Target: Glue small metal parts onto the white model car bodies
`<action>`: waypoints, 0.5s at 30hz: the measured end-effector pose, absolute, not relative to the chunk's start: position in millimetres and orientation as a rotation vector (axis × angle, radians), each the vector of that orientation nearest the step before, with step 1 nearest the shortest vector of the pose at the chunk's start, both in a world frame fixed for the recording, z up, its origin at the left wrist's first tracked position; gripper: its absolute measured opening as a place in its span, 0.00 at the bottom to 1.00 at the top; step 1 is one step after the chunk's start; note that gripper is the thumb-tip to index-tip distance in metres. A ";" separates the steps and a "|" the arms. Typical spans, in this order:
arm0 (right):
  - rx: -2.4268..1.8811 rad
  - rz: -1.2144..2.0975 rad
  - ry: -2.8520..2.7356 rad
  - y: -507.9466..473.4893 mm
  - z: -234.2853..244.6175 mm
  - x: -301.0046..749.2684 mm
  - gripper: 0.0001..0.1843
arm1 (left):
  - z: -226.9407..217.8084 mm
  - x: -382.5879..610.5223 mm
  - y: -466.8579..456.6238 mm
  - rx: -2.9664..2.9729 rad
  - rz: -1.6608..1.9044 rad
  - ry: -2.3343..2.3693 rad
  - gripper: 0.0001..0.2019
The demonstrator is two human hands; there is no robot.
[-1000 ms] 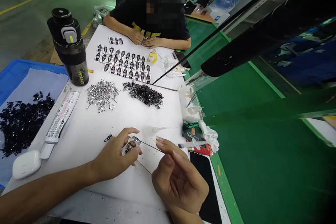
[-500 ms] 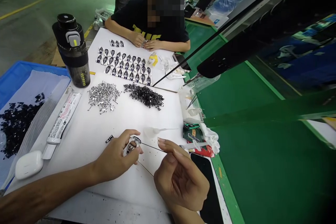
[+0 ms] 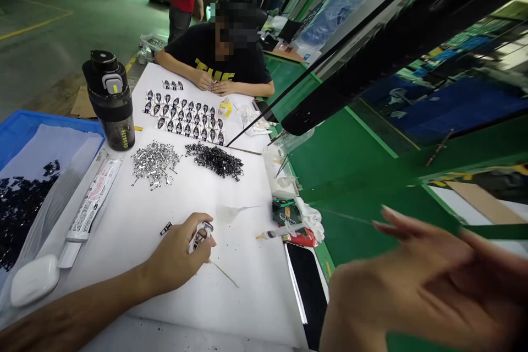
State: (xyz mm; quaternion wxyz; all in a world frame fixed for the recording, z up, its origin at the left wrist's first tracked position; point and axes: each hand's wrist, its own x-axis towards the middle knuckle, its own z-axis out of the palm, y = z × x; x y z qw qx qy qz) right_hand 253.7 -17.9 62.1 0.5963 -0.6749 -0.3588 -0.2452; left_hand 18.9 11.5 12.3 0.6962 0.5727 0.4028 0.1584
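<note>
My left hand, fingers closed, grips a small silver metal part just above the white table. A thin brownish stick shows beyond the fingers; whether they hold it I cannot tell. My right hand is raised at the lower right, smeared by motion. From its fingertips a faint thin rod points left, apart from the silver part. One black clip-like piece lies beside my left hand.
Ahead lie a pile of silver pieces and a black pile. A bottle, white tube and white case stand left. A syringe and phone lie right. A co-worker sits opposite.
My right hand has swung right, away from the silver part, carrying the thin rod with it. My left hand still grips the part. The whole view has shifted, and the syringe shows more fully.
</note>
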 end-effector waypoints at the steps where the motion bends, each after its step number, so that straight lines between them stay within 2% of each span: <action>1: -1.581 -0.616 -0.842 -10.3 65.8 268.3 0.22 | 11.8 19.1 11.3 1.295 0.359 0.893 0.18; 4: -1.753 -0.455 -1.006 12.6 57.7 311.4 0.17 | 12.1 20.3 11.9 1.306 0.363 0.888 0.19; 9: -1.832 -0.462 -1.038 33.3 26.5 348.7 0.21 | 14.0 22.1 15.5 1.262 0.382 0.893 0.20; 12: -1.861 -0.495 -0.991 35.3 19.0 351.7 0.24 | 12.8 22.2 16.4 1.253 0.385 0.879 0.20; 15: -1.888 -0.389 -1.015 38.3 17.4 352.5 0.26 | 11.5 22.5 16.0 1.258 0.401 0.875 0.20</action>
